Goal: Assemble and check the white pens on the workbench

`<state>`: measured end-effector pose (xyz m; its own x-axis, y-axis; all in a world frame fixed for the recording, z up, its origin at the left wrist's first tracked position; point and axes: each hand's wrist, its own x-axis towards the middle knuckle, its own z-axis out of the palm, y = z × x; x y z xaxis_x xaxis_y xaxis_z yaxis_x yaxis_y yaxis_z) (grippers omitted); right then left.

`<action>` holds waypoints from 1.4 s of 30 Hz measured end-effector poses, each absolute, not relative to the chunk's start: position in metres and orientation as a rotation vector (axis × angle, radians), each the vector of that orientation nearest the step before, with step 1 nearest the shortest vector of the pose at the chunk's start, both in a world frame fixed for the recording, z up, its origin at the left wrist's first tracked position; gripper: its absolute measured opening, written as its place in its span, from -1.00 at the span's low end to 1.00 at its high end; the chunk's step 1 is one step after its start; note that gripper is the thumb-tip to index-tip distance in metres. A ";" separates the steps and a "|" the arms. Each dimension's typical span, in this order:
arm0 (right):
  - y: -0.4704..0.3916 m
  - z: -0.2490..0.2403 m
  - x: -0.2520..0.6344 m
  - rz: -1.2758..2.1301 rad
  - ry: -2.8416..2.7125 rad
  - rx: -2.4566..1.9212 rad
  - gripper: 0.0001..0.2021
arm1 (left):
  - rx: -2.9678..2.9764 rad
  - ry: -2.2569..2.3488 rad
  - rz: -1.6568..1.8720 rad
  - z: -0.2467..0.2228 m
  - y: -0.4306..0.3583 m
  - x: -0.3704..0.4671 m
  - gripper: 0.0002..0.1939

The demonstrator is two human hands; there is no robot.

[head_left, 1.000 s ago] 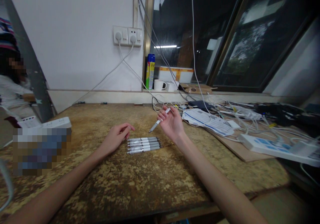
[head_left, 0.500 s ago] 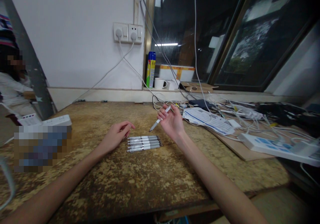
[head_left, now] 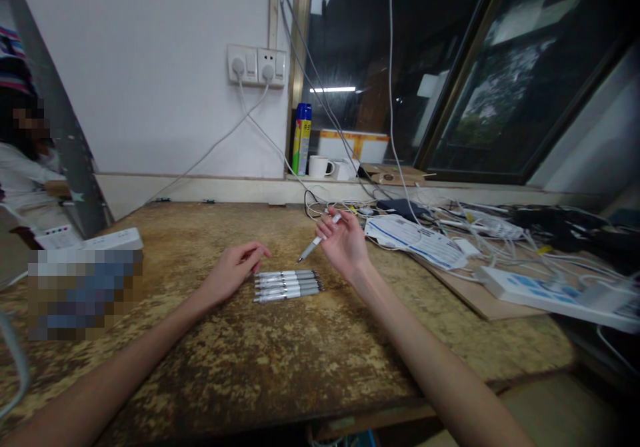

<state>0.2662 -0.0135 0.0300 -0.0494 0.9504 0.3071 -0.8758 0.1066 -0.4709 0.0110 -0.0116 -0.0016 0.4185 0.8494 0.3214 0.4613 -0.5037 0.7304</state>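
Right hand [head_left: 345, 246]: raised above the counter [head_left: 280, 354], palm up, fingers [head_left: 325, 226] closed on a white pen [head_left: 319, 238]. The pen slants, tip pointing down and left toward the counter middle, button end up by the fingertips. It touches nothing but the hand.

Left hand [head_left: 231, 270]: resting on the counter, palm down, fingers loosely curled and holding nothing. The fingertips lie just beside the left ends of a row of pens [head_left: 287, 284].

Row of pens: several white pens with grey grips, lying flat and parallel, touching side by side near the middle of the counter, between the two hands. Exact count cannot be told.

Counter: worn, mottled brown and yellow surface. Toward the right edge lie printed papers [head_left: 415, 239], a tangle of white cables [head_left: 480, 224] and a white power strip [head_left: 545, 292]. At the left edge stands a white box [head_left: 113, 240] over a blurred patch.

Back ledge: a spray can [head_left: 301, 139] and a white mug [head_left: 318, 166]. On the wall above, a double socket [head_left: 256, 66] with two plugs in.

Far left: another person, partly in view.
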 end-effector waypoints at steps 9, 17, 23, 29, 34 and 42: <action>-0.015 0.029 0.266 1.483 -0.641 -0.167 -0.67 | 2.133 1.090 0.929 0.000 -0.014 0.013 -0.58; -0.016 0.031 0.265 1.445 -0.675 -0.227 -0.71 | 2.148 1.076 0.935 0.000 -0.015 0.013 -0.61; -0.017 0.032 0.264 1.462 -0.658 -0.205 -0.64 | 2.150 1.080 0.913 -0.003 -0.013 0.012 -0.64; -0.017 0.031 0.266 1.457 -0.690 -0.211 -0.70 | 2.151 1.075 0.907 -0.002 -0.013 0.012 -0.65; -0.017 0.031 0.265 1.441 -0.700 -0.215 -0.72 | 2.161 1.077 0.907 -0.001 -0.015 0.013 -0.64; -0.022 0.037 0.264 1.421 -0.724 -0.214 -0.69 | 2.182 1.074 0.907 -0.001 -0.014 0.012 -0.64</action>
